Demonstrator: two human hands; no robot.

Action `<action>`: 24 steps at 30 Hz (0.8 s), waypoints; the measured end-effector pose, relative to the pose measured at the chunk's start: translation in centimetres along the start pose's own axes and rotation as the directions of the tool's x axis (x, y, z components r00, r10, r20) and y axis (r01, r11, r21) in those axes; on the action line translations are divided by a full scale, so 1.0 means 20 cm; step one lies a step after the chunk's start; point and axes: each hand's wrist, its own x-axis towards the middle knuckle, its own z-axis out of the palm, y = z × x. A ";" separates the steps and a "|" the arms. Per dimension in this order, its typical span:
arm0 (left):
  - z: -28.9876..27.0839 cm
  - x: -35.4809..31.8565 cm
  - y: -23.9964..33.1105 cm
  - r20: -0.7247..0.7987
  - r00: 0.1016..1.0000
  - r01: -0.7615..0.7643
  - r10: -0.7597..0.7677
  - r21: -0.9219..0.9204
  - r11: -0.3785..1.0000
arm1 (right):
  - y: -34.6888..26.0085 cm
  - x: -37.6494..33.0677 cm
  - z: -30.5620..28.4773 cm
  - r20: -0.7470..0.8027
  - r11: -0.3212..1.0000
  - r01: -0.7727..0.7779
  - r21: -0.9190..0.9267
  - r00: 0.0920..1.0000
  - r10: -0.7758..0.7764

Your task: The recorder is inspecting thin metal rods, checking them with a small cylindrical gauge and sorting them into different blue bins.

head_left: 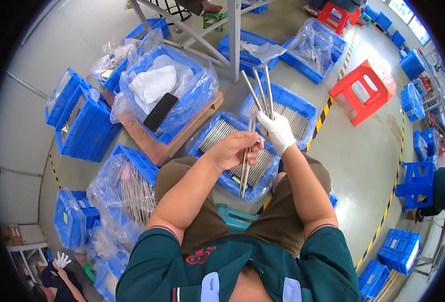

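My bare left hand (236, 150) is closed around a few thin metal rods (243, 181), whose lower ends slant down over a blue crate. On my right hand (278, 132) is a white glove. Its fingers are wrapped round several metal rods (269, 90) that fan out upward and away from me. The two hands are close together. Below them, the near blue crate (269, 189), lined with clear plastic, holds rows of similar rods. Just beyond, a second blue crate (310, 108) holds more rods.
A black phone (161, 111) lies on a plastic-lined crate at the left, on a wooden pallet (174, 146). A grey metal frame leg (234, 45) stands ahead. At the right is a red stool (366, 88). Another person's gloved hand (62, 260) shows at lower left.
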 end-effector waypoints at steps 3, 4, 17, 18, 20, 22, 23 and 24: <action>-0.11 0.02 0.04 -0.223 0.954 -0.204 0.201 0.009 0.979 | 0.06 0.01 -0.01 -0.038 0.965 0.127 -0.231 0.989 -0.140; -0.13 0.03 0.07 -0.325 0.906 -0.288 0.270 -0.006 0.958 | 0.05 -0.01 -0.01 -0.027 0.979 0.078 -0.190 0.996 -0.085; -0.23 0.09 0.13 -0.465 0.760 -0.559 0.454 -0.110 0.822 | 0.11 -0.09 0.02 0.103 0.942 0.015 -0.336 0.994 0.021; -0.21 0.10 0.12 -0.454 0.768 -0.545 0.452 -0.094 0.833 | 0.11 -0.09 0.02 0.085 0.940 0.064 -0.336 0.996 -0.037; -0.17 0.11 0.09 -0.455 0.795 -0.484 0.401 -0.079 0.871 | 0.13 -0.08 0.02 0.055 0.971 0.108 -0.212 0.994 -0.099; -0.14 0.13 0.06 -0.422 0.830 -0.433 0.364 -0.077 0.898 | 0.10 -0.08 0.03 0.021 0.994 0.055 -0.094 0.998 -0.053; -0.12 0.14 0.04 -0.407 0.844 -0.408 0.350 -0.063 0.911 | 0.14 -0.06 0.03 -0.004 0.992 0.064 -0.112 0.998 -0.064; -0.10 0.15 0.02 -0.407 0.843 -0.399 0.352 -0.032 0.917 | 0.13 -0.06 0.04 -0.018 0.992 0.070 -0.104 0.997 -0.072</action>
